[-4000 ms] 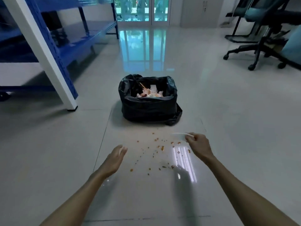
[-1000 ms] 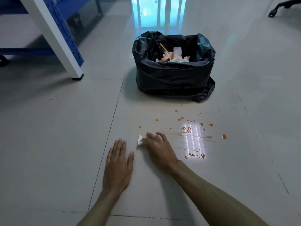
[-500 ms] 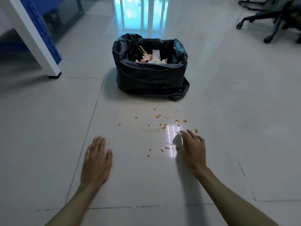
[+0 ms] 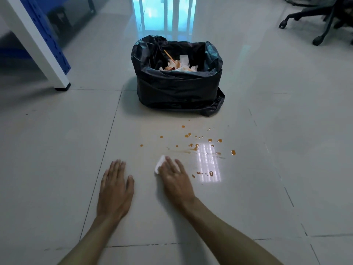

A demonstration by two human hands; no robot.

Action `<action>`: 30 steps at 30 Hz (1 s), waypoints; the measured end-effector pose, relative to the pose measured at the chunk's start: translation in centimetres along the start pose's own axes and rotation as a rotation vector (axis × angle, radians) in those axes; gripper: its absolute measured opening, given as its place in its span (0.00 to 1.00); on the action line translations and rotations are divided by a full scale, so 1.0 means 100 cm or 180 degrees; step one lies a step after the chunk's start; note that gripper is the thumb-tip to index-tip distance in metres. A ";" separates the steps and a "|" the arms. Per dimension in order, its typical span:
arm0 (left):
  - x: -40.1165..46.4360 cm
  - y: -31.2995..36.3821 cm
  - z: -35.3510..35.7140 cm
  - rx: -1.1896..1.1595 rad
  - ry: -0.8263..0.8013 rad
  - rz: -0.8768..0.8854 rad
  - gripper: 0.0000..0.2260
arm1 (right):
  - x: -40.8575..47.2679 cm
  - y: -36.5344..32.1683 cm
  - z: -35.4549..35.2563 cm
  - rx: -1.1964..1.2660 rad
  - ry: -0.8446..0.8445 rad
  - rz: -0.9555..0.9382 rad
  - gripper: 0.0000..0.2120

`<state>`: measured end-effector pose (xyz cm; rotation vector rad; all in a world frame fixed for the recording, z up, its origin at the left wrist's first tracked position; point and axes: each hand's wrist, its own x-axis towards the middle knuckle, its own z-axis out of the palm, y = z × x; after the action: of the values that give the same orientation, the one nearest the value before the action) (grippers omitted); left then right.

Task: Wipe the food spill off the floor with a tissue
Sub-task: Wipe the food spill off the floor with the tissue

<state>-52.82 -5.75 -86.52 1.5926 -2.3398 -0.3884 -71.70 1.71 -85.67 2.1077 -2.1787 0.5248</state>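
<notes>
Orange sauce drops and smears, the food spill (image 4: pixel 196 147), dot the pale tiled floor in front of a bin. My right hand (image 4: pixel 174 178) presses flat on a white tissue (image 4: pixel 160 163), whose edge peeks out at the fingertips, just left of and below the spill. A few drops (image 4: pixel 205 173) lie right of that hand. My left hand (image 4: pixel 115 188) rests flat on the floor, fingers spread, holding nothing, a hand's width left of the right one.
A bin lined with a black bag (image 4: pixel 177 88) holds used tissues and stands just beyond the spill. A white and blue shelf leg (image 4: pixel 57 73) stands at the left. Office chair wheels (image 4: pixel 317 42) sit at the far right.
My right hand has slid the tissue from the right side of the spill back to the left, close to my left hand. The left hand has stayed flat on the floor.
</notes>
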 end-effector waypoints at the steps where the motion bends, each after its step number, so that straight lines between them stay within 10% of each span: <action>1: -0.001 0.000 0.000 0.0005 -0.0026 -0.0001 0.28 | 0.004 -0.013 0.002 -0.0021 -0.0017 -0.0216 0.17; 9: -0.002 -0.004 -0.002 0.0022 -0.0002 0.0031 0.28 | -0.018 0.019 -0.010 -0.0609 -0.0323 -0.0895 0.17; 19: -0.007 -0.002 -0.003 0.0036 -0.0092 0.0012 0.30 | -0.100 0.140 -0.071 -0.1178 -0.0212 0.0602 0.19; 30: -0.004 -0.002 0.000 0.0033 -0.0036 -0.0032 0.29 | -0.049 0.009 -0.015 -0.0339 -0.0245 -0.0025 0.21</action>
<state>-52.49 -5.49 -86.65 1.6116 -2.3468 -0.3891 -72.53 6.85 -85.80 2.1138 -2.1844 0.3243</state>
